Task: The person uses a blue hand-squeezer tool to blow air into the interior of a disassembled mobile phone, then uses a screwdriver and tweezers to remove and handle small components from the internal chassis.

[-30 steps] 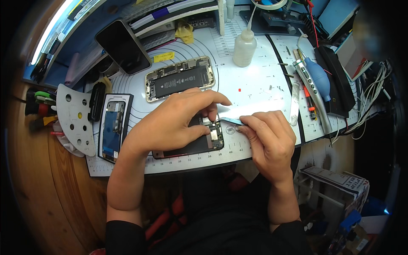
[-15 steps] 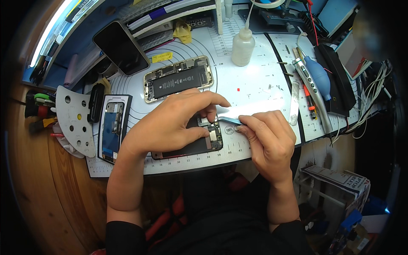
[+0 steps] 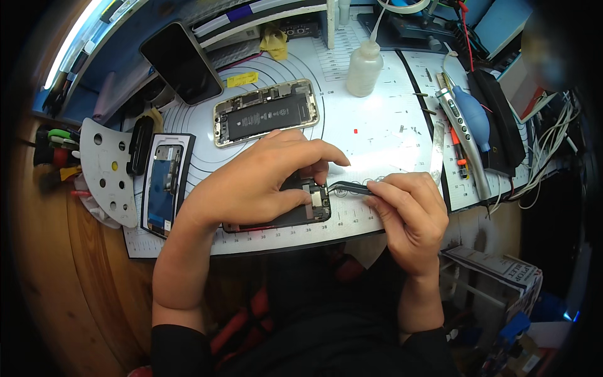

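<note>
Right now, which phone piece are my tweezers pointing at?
The black piece under your left hand, tweezers at its right end. The pale-rimmed piece lies farther back; the blue-faced piece lies left.

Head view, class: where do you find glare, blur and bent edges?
Head view: the light strip at upper left burns out white; glare whitens the mat between the squeeze bottle and the right hand; the fisheye lens bows the mat's front edge; a patch at upper right is blurred beyond recognition.
</note>
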